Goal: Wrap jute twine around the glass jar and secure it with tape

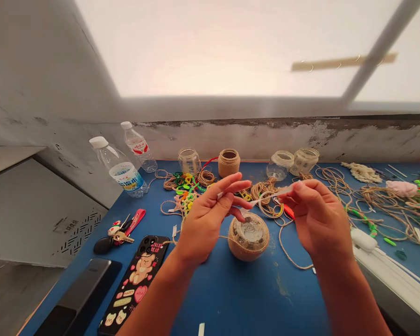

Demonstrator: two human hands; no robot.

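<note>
A thin whitish strip (270, 196), looking like tape or its backing, stretches between my hands. My right hand (320, 219) pinches its far end between thumb and forefinger. The other end reaches the lower fingertips of my left hand (210, 217), whose thumb presses against a small white scrap (220, 195) at the fingers; the upper fingers are extended. Just below the strip sits an upside-down jar (248, 249) wrapped in jute twine, its clear base facing up. A loose end of twine (227, 237) runs left from it, partly hidden behind my left hand.
Clear jars (280, 164) and a twine-wrapped jar (228, 163) line the back. Tangled twine (381, 203) and colourful pipe cleaners (187, 186) lie around. At left are bottles (126, 177), keys (121, 237), a phone (140, 280) and a dark device (86, 291). A white appliance (388, 266) stands right.
</note>
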